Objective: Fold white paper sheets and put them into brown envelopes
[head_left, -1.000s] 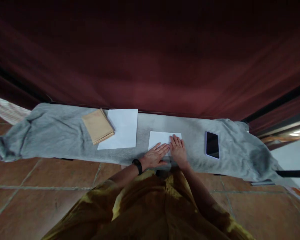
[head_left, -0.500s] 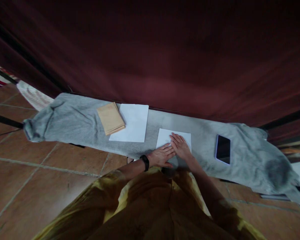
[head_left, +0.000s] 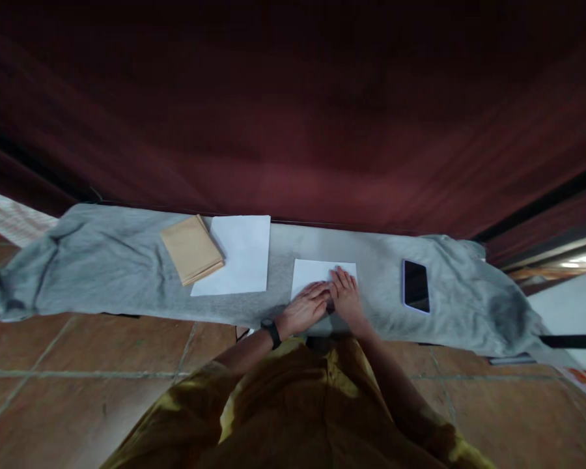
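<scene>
On my feed the left hand (head_left: 303,309) arches over the small white sheet (head_left: 311,270) — I can't tell whether its fingers pinch anything. The right hand (head_left: 346,299) lies on that sheet, fingers straight and slightly apart, close beside the left fingertips. The paper's far edge shows beyond both. Left of my fingers I see a larger sheet (head_left: 247,254) and brown papers (head_left: 191,247) — right, a phone (head_left: 416,286).

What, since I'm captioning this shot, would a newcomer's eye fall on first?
Probably the left hand and right hand, close together over a small white sheet on the grey cloth. Next, the brown paper stack overlapping a larger white sheet to their left, and the dark-screened phone to their right.
</scene>
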Tool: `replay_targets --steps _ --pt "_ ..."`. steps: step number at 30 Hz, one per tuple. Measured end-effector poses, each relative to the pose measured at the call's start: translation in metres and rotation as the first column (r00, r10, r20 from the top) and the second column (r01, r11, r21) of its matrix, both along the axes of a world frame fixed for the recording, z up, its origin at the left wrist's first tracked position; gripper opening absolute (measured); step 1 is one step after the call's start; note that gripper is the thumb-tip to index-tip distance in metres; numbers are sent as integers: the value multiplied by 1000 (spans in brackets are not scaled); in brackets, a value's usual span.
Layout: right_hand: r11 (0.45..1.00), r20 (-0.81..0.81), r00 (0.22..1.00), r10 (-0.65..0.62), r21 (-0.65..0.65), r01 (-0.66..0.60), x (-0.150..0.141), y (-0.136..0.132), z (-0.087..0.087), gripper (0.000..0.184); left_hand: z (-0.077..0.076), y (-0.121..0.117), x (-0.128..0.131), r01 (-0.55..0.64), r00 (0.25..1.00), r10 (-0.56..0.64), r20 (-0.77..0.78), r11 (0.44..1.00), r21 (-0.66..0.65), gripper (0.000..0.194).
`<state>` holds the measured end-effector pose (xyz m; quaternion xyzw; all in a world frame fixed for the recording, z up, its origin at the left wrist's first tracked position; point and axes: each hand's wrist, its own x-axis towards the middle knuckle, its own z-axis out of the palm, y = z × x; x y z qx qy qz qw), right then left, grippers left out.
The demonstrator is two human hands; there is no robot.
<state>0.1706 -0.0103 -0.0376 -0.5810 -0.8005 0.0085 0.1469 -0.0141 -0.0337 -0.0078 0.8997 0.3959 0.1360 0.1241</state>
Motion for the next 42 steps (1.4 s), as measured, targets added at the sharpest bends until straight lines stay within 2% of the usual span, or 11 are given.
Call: replay_targets --steps 4,8,11,18,23,25,29,34,38,42 --pt "999 12 999 -52 6 52 -5 -6 0 49 -6 15 17 -199 979 200 40 980 -16 41" --pt "996 13 996 -83 31 82 -9 -5 1 49 -14 26 23 -305 952 305 -19 952 23 53" --pt "992 11 993 -118 55 117 -6 -5 -1 50 -19 30 16 -332 938 338 -82 940 76 58" --pt "961 -54 971 -234 140 239 11 -10 -12 57 -23 31 -6 -470 858 487 -164 873 131 67" --pt "928 -61 935 -350 113 355 5 -3 -7 57 -24 31 -6 -477 850 497 -174 867 147 67" --pt "942 -63 947 -315 100 321 -3 4 -4 56 -23 31 -6 -477 850 497 -177 867 143 68" --pt "985 -50 987 -151 80 154 -11 12 -2 52 -20 32 -8 -452 867 468 -174 884 121 68" --pt "985 -62 987 -147 85 152 -8 11 -6 52 -17 30 -2 -452 878 465 -110 883 128 63" --pt "986 -72 987 -142 78 148 -7 9 -7 53 -17 26 13 -311 943 321 -83 944 113 57" --pt "988 -38 991 -132 75 135 -3 8 -7 52 -16 25 18 -274 953 283 -107 957 90 60"
